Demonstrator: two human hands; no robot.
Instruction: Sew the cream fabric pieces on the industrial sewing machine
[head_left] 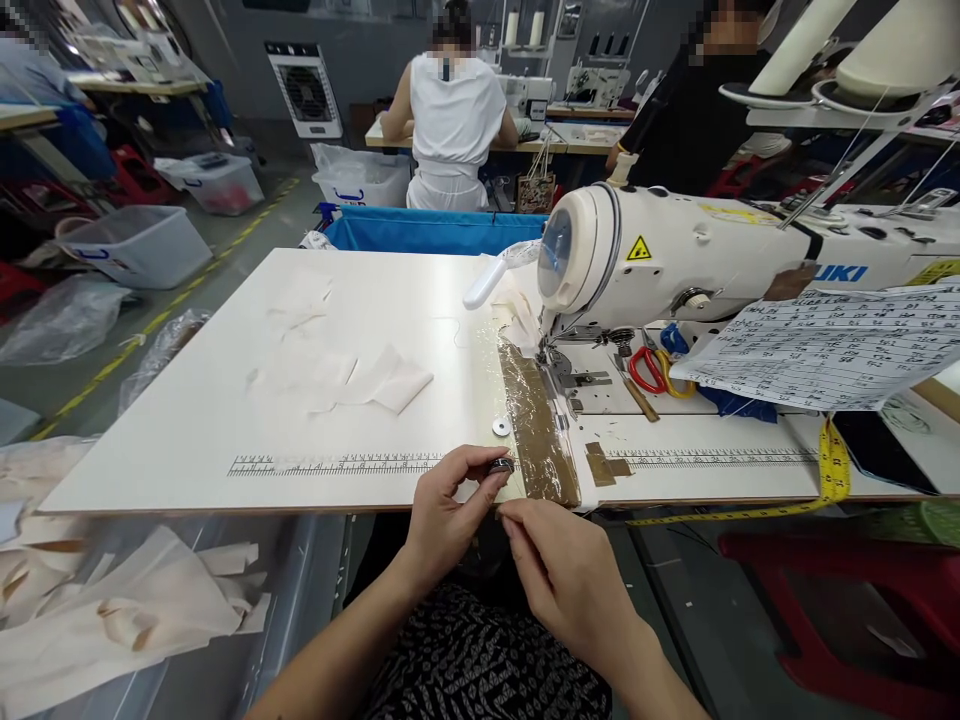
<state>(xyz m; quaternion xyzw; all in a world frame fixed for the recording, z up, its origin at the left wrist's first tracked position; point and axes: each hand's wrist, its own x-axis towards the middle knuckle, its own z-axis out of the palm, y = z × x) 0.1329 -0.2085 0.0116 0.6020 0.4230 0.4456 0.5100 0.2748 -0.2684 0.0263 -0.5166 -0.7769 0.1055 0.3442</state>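
At the front edge of the white sewing table, my left hand (454,505) pinches a small dark metal bobbin case (501,466) between thumb and fingertips. Just below and to the right of it, my right hand (566,560) is closed in a pinch, its fingertips close to the left thumb. Whatever lies between those fingers is too small to make out. A silver bobbin (501,427) rests on the table beyond the bobbin case. Brown tape (536,425) covers a strip right of both, running up to the needle area of the white sewing machine (645,250).
Red-handled scissors (646,371) lie by the machine, with a yellow tape measure (834,460) farther right. Pale fabric pieces (390,380) lie on the table's left. A printed sheet (832,345) hangs at the right. Fabric strips (142,600) fill a bin below left. Two people sit beyond.
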